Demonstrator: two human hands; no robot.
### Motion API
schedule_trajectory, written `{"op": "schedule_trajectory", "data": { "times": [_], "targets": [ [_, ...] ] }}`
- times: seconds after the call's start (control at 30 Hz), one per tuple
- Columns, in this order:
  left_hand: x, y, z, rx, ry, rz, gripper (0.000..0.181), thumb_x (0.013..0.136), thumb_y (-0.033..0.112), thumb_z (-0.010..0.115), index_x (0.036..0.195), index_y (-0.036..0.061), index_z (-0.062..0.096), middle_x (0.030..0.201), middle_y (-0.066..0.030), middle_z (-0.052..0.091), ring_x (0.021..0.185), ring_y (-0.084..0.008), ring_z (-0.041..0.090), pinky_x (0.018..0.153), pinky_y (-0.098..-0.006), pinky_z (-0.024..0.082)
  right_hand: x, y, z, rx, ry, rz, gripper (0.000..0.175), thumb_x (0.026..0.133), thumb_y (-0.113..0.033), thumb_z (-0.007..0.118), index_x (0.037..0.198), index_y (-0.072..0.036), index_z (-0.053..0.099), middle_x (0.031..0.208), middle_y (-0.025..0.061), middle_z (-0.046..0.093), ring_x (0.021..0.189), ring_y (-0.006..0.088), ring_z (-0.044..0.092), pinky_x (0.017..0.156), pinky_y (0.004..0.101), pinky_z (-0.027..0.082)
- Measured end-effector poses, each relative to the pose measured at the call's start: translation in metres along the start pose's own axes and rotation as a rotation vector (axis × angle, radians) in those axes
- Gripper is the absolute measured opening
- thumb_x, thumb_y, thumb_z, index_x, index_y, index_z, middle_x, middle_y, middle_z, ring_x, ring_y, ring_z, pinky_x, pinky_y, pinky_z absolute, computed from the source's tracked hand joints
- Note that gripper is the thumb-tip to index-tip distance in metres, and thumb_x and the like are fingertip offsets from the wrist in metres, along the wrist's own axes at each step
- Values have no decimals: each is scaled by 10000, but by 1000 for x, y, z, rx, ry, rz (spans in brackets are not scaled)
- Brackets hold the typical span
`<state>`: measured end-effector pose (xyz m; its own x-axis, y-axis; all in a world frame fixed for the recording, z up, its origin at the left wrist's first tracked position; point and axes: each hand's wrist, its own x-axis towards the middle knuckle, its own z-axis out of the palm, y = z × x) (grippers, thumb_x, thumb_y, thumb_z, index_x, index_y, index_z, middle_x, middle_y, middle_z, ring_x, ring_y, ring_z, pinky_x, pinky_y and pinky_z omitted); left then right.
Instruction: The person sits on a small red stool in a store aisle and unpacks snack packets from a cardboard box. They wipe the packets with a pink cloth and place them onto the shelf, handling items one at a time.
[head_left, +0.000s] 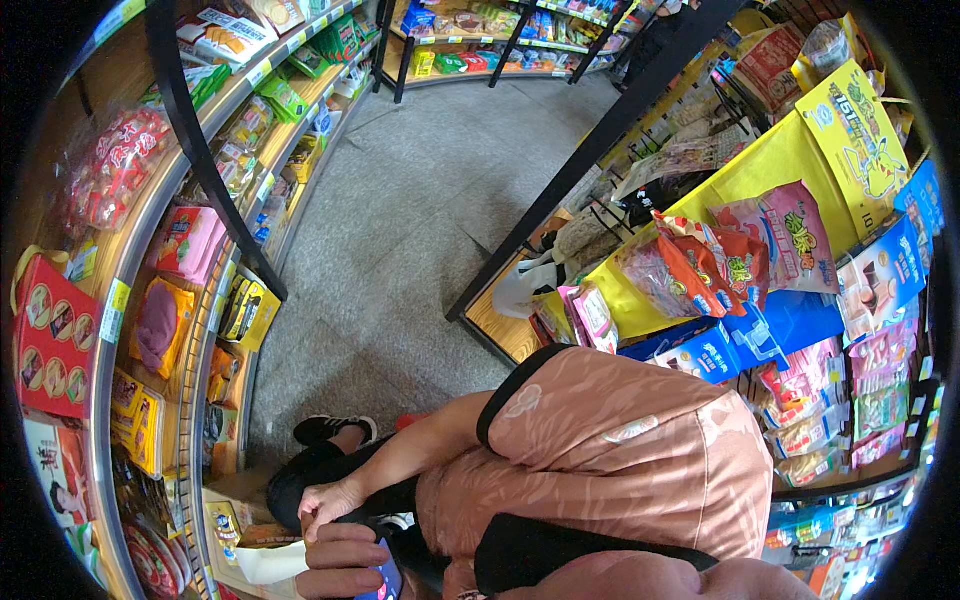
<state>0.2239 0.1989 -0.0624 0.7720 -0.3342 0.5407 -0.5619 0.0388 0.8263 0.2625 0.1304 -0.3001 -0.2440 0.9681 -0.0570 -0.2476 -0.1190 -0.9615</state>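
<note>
My right hand (334, 506) reaches down to the left, its fingers pinched at a small brownish edge that I cannot make out. Just below it, the curled fingers of my left hand (345, 561) lie over a purple-blue printed item (382, 574), partly cut off by the frame's bottom. Beside those fingers a white sheet or flap (274, 562) sticks out over an open carton (259, 502). Inside the carton is a yellow-and-blue printed packet (225, 525). Both hands are close together near my bent, black-clad leg (300, 480).
Snack shelves (120, 300) curve along the left, with black posts (202, 150) in front. Packets hang on a yellow and blue display (637, 277) at the right, close to my shoulder. Grey floor (405, 202) runs between, towards more shelves (487, 45) at the back.
</note>
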Motion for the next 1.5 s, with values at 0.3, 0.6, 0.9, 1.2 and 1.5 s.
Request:
{"op": "schedule_trajectory", "data": {
  "times": [0.3,0.6,0.9,1.2,1.5],
  "targets": [
    [23,-32,94,47,989,424,337,915,323,395,1131,77,476,828,-116,537,688,-260,536,656,-427,425,-1,-2,2,42,-3,-10,162,748,-115,589,794,37,620,684,8,584,646,92,512,554,278,419],
    [16,19,121,418,1310,415,438,928,387,365,1288,142,411,768,-39,486,589,-213,485,535,-377,384,-3,-14,-1,274,-55,182,200,859,-225,625,823,-29,636,702,29,619,625,87,574,581,237,475],
    [-30,52,179,675,1620,297,434,885,348,531,1268,165,443,758,-28,549,582,-205,494,530,-338,381,26,-33,-5,720,98,239,254,954,-215,450,1070,-27,577,834,66,620,702,151,588,662,295,494],
    [-47,50,192,885,1747,369,497,867,362,565,1296,156,424,805,-19,541,575,-192,477,515,-330,359,113,-72,49,8,-84,-29,258,931,-206,513,1036,23,566,805,67,624,741,101,584,700,224,465],
    [-62,60,194,835,1743,366,510,861,359,574,1303,153,427,782,-15,540,587,-184,490,518,-320,357,154,-58,68,-237,-173,-47,279,899,-186,567,1064,37,594,796,66,635,711,96,603,646,215,485]
  ]
}}
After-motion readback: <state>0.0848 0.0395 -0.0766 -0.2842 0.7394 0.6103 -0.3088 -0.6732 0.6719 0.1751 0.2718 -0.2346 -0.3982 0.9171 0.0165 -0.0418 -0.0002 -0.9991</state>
